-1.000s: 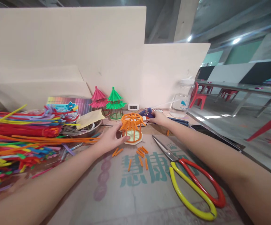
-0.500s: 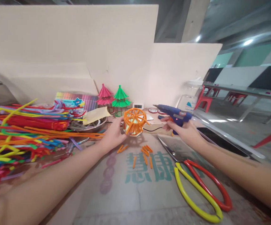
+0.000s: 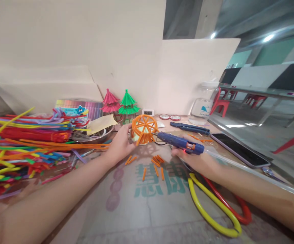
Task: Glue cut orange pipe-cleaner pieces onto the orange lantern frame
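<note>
My left hand (image 3: 122, 144) grips the left side of a small orange wheel-shaped model (image 3: 145, 128), built from pipe cleaner pieces with spokes and a pale base. In my right hand (image 3: 191, 159) is a blue hot glue gun (image 3: 179, 141), its nozzle pointing left at the model's lower right edge; whether the tip touches cannot be told. Several short orange pipe cleaner pieces (image 3: 158, 160) lie on the board just in front of the model. Large scissors with yellow and red handles (image 3: 214, 206) rest below my right forearm, their blades mostly hidden by it.
Colourful pipe cleaners (image 3: 30, 145) are heaped at the left. Behind stand a pink paper-like tree (image 3: 110, 101), a green one (image 3: 128, 103) and a small white clock (image 3: 147, 112). A utility knife (image 3: 189, 128), a phone (image 3: 239, 149) and a clear bottle (image 3: 202, 105) are at the right.
My right hand has brought the glue gun left and down, so its nozzle is now beside the orange model. The utility knife and phone are more exposed. My left hand keeps its hold.
</note>
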A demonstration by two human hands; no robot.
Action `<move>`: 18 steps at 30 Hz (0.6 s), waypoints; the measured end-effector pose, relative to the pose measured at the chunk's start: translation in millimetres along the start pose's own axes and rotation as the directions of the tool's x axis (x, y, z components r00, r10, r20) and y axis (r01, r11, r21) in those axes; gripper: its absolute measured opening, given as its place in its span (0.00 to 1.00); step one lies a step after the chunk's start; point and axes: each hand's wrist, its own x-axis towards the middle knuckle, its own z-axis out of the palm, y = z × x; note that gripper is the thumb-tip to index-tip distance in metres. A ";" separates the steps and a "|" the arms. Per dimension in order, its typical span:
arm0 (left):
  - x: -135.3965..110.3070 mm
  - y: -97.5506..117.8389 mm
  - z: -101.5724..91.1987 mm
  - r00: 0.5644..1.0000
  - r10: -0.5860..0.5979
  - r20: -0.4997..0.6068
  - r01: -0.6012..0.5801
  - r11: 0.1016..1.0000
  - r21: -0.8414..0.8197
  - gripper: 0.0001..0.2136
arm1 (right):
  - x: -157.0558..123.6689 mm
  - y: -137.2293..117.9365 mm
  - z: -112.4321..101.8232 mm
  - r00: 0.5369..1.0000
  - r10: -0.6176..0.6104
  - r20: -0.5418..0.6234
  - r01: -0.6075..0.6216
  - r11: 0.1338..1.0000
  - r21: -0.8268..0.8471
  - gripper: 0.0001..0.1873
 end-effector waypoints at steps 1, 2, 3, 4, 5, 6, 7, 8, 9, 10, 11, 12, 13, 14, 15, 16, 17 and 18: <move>-0.1 0.0 -0.1 1.000 0.001 -0.004 -0.001 1.000 0.003 0.26 | -0.6 -0.1 0.2 1.000 -0.006 -0.012 0.006 1.000 0.001 0.12; -0.2 0.2 -0.3 1.000 0.002 -0.008 -0.002 1.000 0.004 0.26 | -1.0 -0.1 0.4 1.000 -0.011 -0.024 0.012 1.000 0.006 0.12; -0.3 0.5 -0.5 1.000 0.004 -0.010 -0.004 1.000 0.005 0.26 | -1.2 0.1 0.7 0.999 -0.013 -0.033 0.013 1.000 0.012 0.12; -0.5 0.9 -0.8 1.000 0.006 -0.013 -0.006 1.000 0.006 0.26 | -1.3 0.6 1.0 0.999 -0.012 -0.038 0.013 1.000 0.017 0.12; -0.7 1.4 -1.0 1.000 0.008 -0.013 -0.008 1.000 0.009 0.26 | -1.3 1.2 1.4 0.999 -0.009 -0.041 0.010 1.000 0.019 0.12; -0.9 1.8 -1.3 1.000 0.008 -0.013 -0.008 1.000 0.012 0.26 | -1.2 1.9 1.7 0.999 -0.005 -0.039 0.006 1.000 0.021 0.12; -1.0 2.2 -1.6 1.000 0.007 -0.013 -0.007 1.000 0.014 0.25 | -1.1 2.6 1.9 0.999 -0.005 -0.037 0.006 1.000 0.019 0.12; -1.0 2.5 -1.8 1.000 0.007 -0.013 -0.006 1.000 0.017 0.25 | -0.9 3.3 2.1 0.999 -0.008 -0.033 0.009 1.000 0.015 0.12; -0.8 2.7 -1.9 1.000 0.006 -0.012 -0.006 1.000 0.019 0.25 | -0.9 4.0 2.3 0.999 -0.013 -0.032 0.013 1.000 0.009 0.12; -0.6 2.9 -1.9 1.000 0.006 -0.014 -0.006 1.000 0.020 0.25 | -1.0 4.5 2.4 0.999 -0.016 -0.032 0.016 1.000 0.003 0.11; -0.3 2.9 -1.8 1.000 0.008 -0.013 -0.007 1.000 0.020 0.25 | -1.1 5.0 2.6 0.999 -0.017 -0.030 0.017 1.000 -0.003 0.11; 0.1 3.0 -1.7 1.000 0.009 -0.014 -0.009 1.000 0.020 0.25 | -1.2 5.4 2.8 0.999 -0.016 -0.034 0.015 1.000 -0.009 0.11; 0.4 3.0 -1.5 1.000 0.011 -0.013 -0.010 1.000 0.020 0.25 | -1.4 5.8 3.1 0.999 -0.013 -0.038 0.013 1.000 -0.014 0.11; 0.6 3.0 -1.3 1.000 0.012 -0.014 -0.012 1.000 0.020 0.25 | -1.5 6.3 3.4 0.999 -0.011 -0.041 0.010 1.000 -0.019 0.11; 0.7 2.9 -1.1 1.000 0.014 -0.015 -0.014 1.000 0.020 0.25 | -1.5 6.8 3.7 0.999 -0.009 -0.048 0.008 1.000 -0.023 0.11; 0.7 2.8 -1.0 1.000 0.018 -0.016 -0.017 1.000 0.021 0.25 | -1.4 7.3 3.9 0.999 -0.010 -0.052 0.008 1.000 -0.026 0.11; 0.6 2.7 -0.9 1.000 0.022 -0.017 -0.021 1.000 0.022 0.25 | -1.2 7.9 4.0 0.998 -0.010 -0.056 0.009 1.000 -0.030 0.11; 0.4 2.5 -0.9 1.000 0.025 -0.017 -0.025 0.999 0.023 0.24 | -0.8 8.3 4.1 0.998 -0.011 -0.057 0.010 0.999 -0.034 0.11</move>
